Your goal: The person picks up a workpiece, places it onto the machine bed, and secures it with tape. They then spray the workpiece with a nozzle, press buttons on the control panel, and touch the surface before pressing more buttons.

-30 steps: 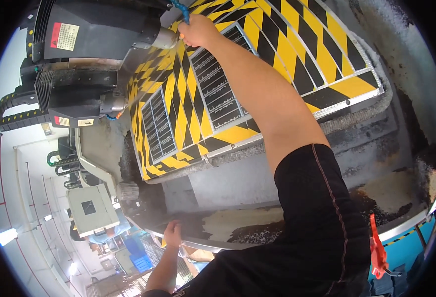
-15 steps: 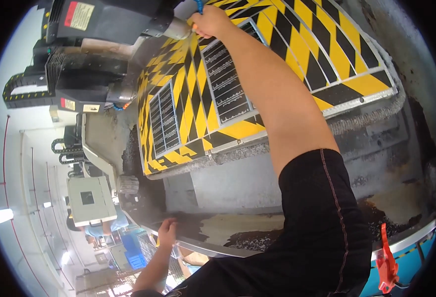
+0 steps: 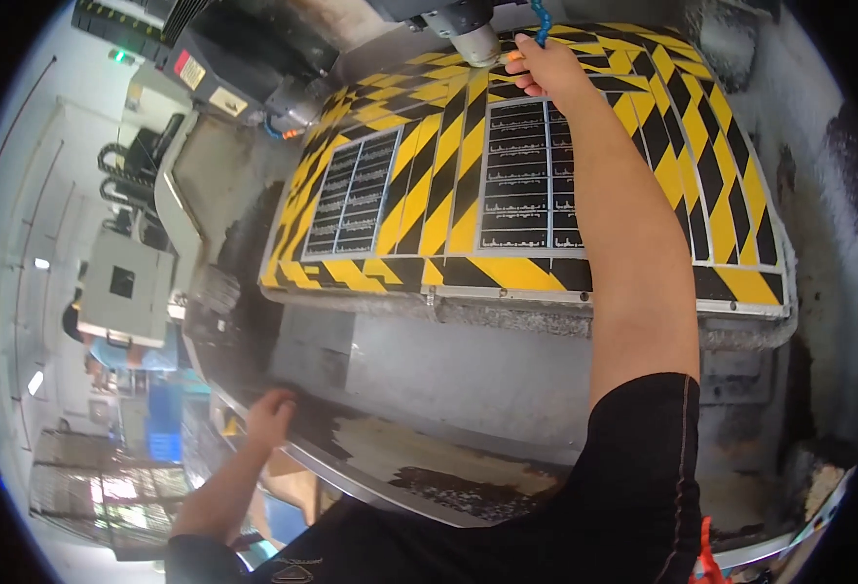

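Above striped panels (image 3: 448, 185), right grip (image 3: 546, 68) clamped on segmented blue hose (image 3: 543, 19), left grip (image 3: 271, 419) unclear in closure

1. Above the striped plate (image 3: 516, 274), the blue hose (image 3: 543, 19) is being cut off by the top edge and partly hidden by the right hand (image 3: 548, 70).
2. On the striped plate, the larger black panel (image 3: 516, 175) is being partly covered by the right forearm (image 3: 633, 243); its white marks are being shown too small for reading.
3. Lower left of the striped plate, the left hand (image 3: 271, 417) is being blurred.
4. Below the striped plate's right end, a red object (image 3: 707, 555) is being cut off.
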`<state>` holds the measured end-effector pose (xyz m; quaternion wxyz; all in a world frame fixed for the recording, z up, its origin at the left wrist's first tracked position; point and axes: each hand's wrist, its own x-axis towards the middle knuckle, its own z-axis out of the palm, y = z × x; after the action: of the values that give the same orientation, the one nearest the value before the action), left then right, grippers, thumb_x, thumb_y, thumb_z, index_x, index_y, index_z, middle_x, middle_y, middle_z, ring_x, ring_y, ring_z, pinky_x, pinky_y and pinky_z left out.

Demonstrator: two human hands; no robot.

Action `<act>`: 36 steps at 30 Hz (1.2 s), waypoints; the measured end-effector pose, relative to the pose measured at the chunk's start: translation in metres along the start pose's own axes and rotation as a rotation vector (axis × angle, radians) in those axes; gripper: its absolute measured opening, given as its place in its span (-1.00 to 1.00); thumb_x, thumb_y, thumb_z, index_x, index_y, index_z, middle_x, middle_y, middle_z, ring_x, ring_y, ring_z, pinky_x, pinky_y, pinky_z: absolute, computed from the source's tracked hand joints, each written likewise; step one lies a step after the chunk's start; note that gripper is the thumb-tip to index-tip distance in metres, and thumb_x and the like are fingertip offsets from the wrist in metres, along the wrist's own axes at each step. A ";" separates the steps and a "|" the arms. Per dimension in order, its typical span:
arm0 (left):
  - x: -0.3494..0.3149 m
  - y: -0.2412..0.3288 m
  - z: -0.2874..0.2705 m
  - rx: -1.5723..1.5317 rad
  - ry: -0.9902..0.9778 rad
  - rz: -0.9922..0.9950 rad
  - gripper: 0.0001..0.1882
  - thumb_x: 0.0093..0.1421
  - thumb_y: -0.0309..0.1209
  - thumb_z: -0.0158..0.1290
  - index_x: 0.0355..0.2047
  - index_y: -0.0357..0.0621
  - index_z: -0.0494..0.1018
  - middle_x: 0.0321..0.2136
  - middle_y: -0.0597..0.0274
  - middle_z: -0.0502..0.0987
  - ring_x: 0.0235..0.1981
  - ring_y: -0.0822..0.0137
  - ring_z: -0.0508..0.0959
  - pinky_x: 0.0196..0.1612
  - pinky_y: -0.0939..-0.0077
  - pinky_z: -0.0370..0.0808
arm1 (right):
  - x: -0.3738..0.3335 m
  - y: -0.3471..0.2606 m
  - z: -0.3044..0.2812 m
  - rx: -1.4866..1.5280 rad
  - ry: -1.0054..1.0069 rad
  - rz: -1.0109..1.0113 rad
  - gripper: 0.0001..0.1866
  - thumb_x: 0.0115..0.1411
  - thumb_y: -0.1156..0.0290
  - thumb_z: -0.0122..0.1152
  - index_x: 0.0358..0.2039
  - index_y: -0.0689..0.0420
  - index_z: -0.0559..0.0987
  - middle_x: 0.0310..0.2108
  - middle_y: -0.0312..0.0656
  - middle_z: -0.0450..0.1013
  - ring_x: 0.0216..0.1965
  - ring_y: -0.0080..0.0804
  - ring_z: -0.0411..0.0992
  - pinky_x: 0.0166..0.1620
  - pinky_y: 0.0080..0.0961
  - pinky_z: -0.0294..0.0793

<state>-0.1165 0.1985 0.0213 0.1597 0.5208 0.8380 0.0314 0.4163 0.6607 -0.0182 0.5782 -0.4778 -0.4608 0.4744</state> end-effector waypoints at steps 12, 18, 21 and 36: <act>0.001 0.000 -0.001 0.011 0.019 0.006 -0.67 0.18 -0.20 0.09 -0.11 -0.04 0.61 -0.37 0.05 0.67 -0.27 0.13 0.67 -0.13 0.28 0.54 | 0.004 -0.006 0.008 0.080 -0.024 0.087 -0.59 0.41 0.08 0.07 -0.05 0.21 0.49 -0.27 -0.22 0.60 -0.39 -0.54 0.50 -0.30 -0.54 0.54; 0.001 0.005 0.001 -0.023 0.013 0.012 -0.67 0.18 -0.19 0.09 -0.12 -0.05 0.61 -0.36 0.06 0.67 -0.27 0.12 0.67 -0.13 0.28 0.54 | 0.002 -0.005 0.010 0.023 0.043 0.109 -0.59 0.41 0.07 0.07 -0.05 0.20 0.49 -0.28 -0.22 0.58 -0.39 -0.49 0.51 -0.30 -0.50 0.54; 0.004 0.014 -0.003 0.036 0.029 0.064 -0.77 0.22 -0.39 0.07 -0.17 -0.24 0.56 -0.41 0.17 0.65 -0.31 0.36 0.64 -0.17 0.47 0.52 | 0.004 -0.001 0.008 0.057 0.081 0.092 -0.58 0.37 0.03 0.13 -0.11 0.19 0.52 -0.34 -0.23 0.56 -0.45 -0.51 0.49 -0.39 -0.53 0.50; 0.008 -0.016 0.003 -0.075 -0.042 0.017 -0.78 0.23 -0.43 0.04 -0.20 -0.30 0.56 -0.41 0.18 0.63 -0.33 0.38 0.63 -0.17 0.49 0.53 | 0.020 0.015 0.007 -0.215 0.213 -0.094 -0.55 0.26 0.07 0.18 -0.22 0.27 0.66 -0.24 0.10 0.60 -0.14 0.11 0.56 -0.03 -0.12 0.50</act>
<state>-0.1321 0.1978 0.0129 0.1963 0.5220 0.8283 0.0535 0.4099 0.6823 -0.0304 0.5908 -0.5623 -0.4670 0.3414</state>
